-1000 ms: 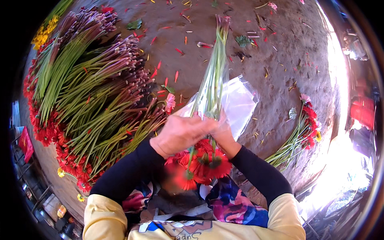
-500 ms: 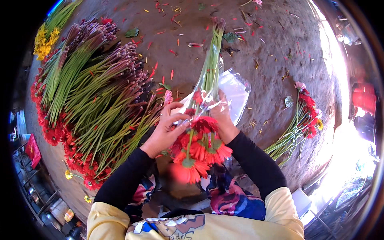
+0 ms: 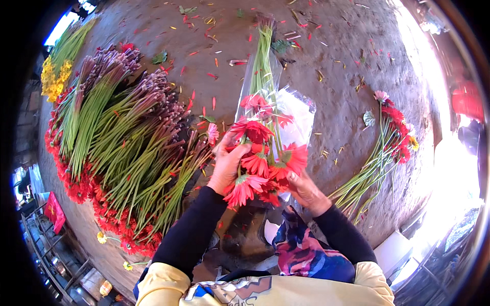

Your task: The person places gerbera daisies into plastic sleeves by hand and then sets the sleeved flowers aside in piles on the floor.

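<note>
A bunch of red gerbera flowers [image 3: 256, 163] lies before me, heads toward me, its pale green stems [image 3: 264, 43] in a clear plastic sleeve [image 3: 247, 86]. My left hand [image 3: 227, 163] is closed on the bunch at its left, thumb just under a flower head. My right hand [image 3: 306, 188] holds the bunch's lower right side, thumb against the blooms, other fingers partly hidden. Whitish flat plastic sleeves [image 3: 297, 122] lie under and right of the bunch.
A large pile of red flowers with long stems [image 3: 112, 130] covers the left side, with yellow flowers [image 3: 51, 79] at upper left. A smaller loose bunch [image 3: 377, 153] lies right. Petals and leaves are scattered over the worn surface [image 3: 347, 56]. Metal racking [image 3: 38, 234] stands lower left.
The flower heads have moved up and spread out. My left hand has shifted right onto the blooms; my right hand has moved down from the stems to the bunch's lower right.
</note>
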The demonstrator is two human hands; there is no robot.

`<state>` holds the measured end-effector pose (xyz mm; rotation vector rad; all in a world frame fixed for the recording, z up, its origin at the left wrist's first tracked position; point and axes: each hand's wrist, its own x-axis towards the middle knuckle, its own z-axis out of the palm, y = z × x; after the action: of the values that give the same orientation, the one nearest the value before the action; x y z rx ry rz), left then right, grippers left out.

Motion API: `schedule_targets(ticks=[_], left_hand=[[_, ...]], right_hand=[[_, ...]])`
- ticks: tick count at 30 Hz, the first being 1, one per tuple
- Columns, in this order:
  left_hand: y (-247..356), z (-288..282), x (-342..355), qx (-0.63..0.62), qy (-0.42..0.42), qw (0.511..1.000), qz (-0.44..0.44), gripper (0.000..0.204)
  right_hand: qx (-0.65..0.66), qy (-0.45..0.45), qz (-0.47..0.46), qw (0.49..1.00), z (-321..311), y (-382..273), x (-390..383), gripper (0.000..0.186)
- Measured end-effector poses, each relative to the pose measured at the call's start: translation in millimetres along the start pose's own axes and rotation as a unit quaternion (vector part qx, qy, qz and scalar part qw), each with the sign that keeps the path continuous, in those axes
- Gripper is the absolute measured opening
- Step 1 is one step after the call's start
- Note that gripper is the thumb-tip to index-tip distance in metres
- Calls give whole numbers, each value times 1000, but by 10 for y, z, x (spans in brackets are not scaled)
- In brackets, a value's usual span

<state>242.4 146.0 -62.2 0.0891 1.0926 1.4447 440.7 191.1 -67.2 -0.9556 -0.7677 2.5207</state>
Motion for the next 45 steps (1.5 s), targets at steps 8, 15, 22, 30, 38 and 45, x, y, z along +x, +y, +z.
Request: schedule_targets(ticks=[8,15,22,30,38,45], left_hand=[[-39,-23,173,510,117,796,304,17],[103,-167,-142,685,32,613,392,23],[160,32,-161,619,-18,646,446,25],[141,43,-379,519,81,746,409,21],[141,-91,-401,632,38,637,439,12],[498,-435,76,274,62,946,160,64]], right_hand=[[129,127,61,982,-47,379,134,15],[-220,202,-177,938,229,254,291,17],[-223,186,-170,941,96,213,507,17],[-12,175,-151,973,172,273,705,28],[6,144,-189,971,475,-29,756,28],[-81,146,-182,969,319,25,766,39]])
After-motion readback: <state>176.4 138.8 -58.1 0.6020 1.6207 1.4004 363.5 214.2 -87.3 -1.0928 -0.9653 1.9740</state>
